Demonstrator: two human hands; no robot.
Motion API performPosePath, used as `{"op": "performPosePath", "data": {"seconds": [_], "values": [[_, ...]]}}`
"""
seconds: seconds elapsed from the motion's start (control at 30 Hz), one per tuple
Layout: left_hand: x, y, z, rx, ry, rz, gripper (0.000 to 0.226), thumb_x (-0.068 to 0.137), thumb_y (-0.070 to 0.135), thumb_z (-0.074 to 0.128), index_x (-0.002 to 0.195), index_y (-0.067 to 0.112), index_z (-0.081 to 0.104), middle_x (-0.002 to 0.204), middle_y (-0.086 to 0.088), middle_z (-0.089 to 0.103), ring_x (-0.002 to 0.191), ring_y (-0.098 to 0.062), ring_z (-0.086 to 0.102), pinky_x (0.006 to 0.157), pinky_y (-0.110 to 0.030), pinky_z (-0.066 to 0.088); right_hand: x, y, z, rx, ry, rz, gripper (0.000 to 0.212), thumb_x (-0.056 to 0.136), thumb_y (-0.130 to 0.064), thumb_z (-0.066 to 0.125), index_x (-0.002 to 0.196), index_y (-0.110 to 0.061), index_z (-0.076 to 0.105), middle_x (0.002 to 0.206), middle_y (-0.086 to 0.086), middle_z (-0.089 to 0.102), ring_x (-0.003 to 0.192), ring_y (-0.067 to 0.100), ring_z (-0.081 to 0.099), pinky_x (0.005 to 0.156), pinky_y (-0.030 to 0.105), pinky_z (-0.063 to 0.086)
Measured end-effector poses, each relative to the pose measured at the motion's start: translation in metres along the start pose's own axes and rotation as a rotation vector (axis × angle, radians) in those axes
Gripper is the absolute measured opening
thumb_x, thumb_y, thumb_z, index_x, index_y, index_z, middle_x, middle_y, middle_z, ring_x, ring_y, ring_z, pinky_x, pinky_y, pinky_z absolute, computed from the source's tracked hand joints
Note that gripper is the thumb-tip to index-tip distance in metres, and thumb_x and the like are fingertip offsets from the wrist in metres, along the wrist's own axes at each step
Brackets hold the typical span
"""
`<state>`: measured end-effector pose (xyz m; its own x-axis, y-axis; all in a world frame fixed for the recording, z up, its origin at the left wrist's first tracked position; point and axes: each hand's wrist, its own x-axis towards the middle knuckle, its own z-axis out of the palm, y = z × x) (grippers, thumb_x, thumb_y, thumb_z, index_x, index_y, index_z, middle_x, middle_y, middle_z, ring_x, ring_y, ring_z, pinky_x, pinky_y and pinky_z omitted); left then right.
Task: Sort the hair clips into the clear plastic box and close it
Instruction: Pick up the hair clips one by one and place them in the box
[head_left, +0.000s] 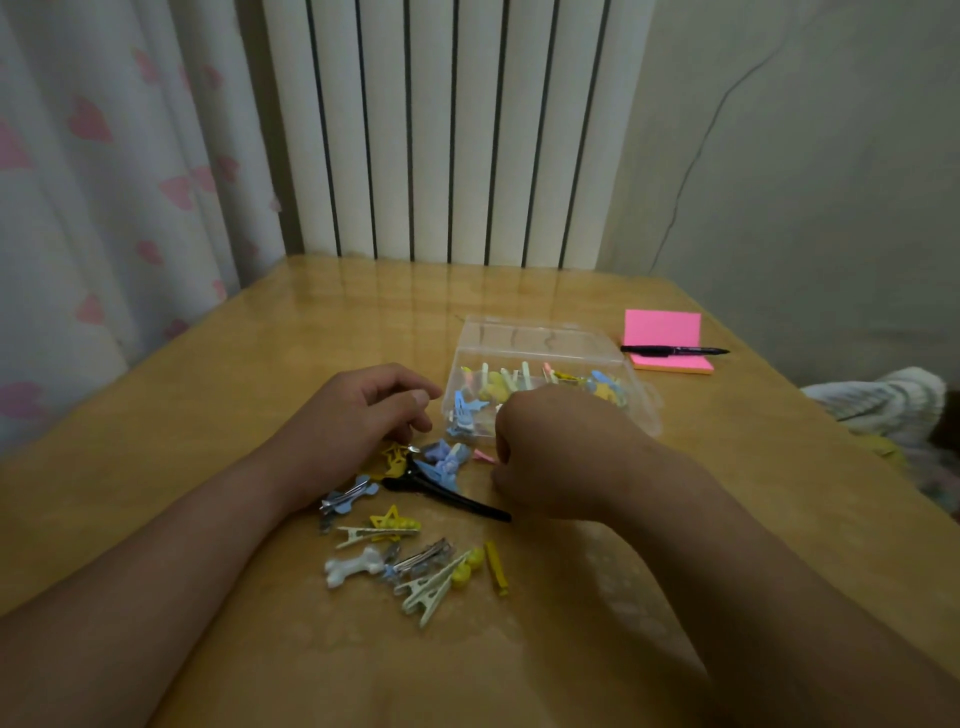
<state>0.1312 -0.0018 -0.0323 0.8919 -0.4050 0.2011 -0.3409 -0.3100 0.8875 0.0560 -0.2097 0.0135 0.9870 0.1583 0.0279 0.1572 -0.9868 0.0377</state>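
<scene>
Head-worn view, downward over table (208, 415)

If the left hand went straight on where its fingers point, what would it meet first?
Probably the near-left corner of the clear plastic box, just beyond the left hand; depth is hard to judge.

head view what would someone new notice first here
A scatter of colourful hair clips lies on the table by the left hand and right hand. Beyond sits the open clear plastic box, partly filled with clips. A pink sticky pad with a black pen lies to its right.
</scene>
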Motion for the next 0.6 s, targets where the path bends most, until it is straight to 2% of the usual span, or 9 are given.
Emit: {"op": "performPosePath", "data": {"seconds": [0.07, 0.2, 0.33, 0.43, 0.6], "values": [[0.0003, -0.0003, -0.0001, -0.004, 0.001, -0.001, 0.02, 0.106, 0.019, 0.059, 0.112, 0.023, 0.078, 0.095, -0.005, 0.079, 0.092, -0.025, 0.073, 0.077, -0.019, 0.057, -0.0011, 0.0008, -0.0018, 0.016, -0.015, -0.003, 0.009, 0.085, -0.027, 0.069, 0.084, -0.018, 0.065, 0.072, -0.002, 0.053, 0.075, 0.025, 0.061, 0.063, 0.03, 0.052], [0.0001, -0.0011, -0.0008, 0.001, 0.001, -0.005, 0.02, 0.106, 0.019, 0.059, 0.112, 0.023, 0.078, 0.095, -0.004, 0.079, 0.088, -0.021, 0.073, 0.078, -0.022, 0.056, -0.0011, 0.0036, -0.003, 0.029, -0.063, 0.022, 0.014, 0.085, -0.027, 0.069, 0.078, -0.019, 0.059, 0.074, -0.001, 0.056, 0.078, 0.025, 0.064, 0.071, 0.034, 0.06], [0.0001, -0.0014, -0.0003, 0.015, 0.003, -0.008, 0.02, 0.106, 0.018, 0.059, 0.112, 0.022, 0.077, 0.095, -0.004, 0.079, 0.084, -0.015, 0.071, 0.079, -0.023, 0.055, -0.0017, 0.005, -0.0056, 0.031, -0.121, 0.045, 0.018, 0.086, -0.029, 0.067, 0.076, -0.02, 0.056, 0.077, -0.001, 0.058, 0.078, 0.024, 0.065, 0.069, 0.033, 0.057], [-0.0003, -0.0025, -0.0003, 0.018, 0.001, -0.002, 0.019, 0.106, 0.019, 0.06, 0.112, 0.022, 0.077, 0.095, -0.004, 0.079, 0.083, -0.013, 0.07, 0.083, -0.03, 0.055, -0.0034, 0.0042, -0.0077, 0.036, -0.159, 0.046, 0.018, 0.088, -0.033, 0.069, 0.079, -0.02, 0.06, 0.076, -0.001, 0.06, 0.069, 0.019, 0.062, 0.063, 0.03, 0.055], [-0.0005, -0.0027, -0.0004, 0.022, 0.009, 0.003, 0.019, 0.106, 0.018, 0.06, 0.113, 0.022, 0.077, 0.094, -0.003, 0.079, 0.083, -0.014, 0.07, 0.086, -0.038, 0.057, -0.0072, 0.0008, -0.0106, -0.001, -0.169, 0.035, 0.033, 0.09, -0.037, 0.068, 0.068, -0.018, 0.054, 0.069, -0.002, 0.056, 0.061, 0.014, 0.056, 0.064, 0.029, 0.053]]}}
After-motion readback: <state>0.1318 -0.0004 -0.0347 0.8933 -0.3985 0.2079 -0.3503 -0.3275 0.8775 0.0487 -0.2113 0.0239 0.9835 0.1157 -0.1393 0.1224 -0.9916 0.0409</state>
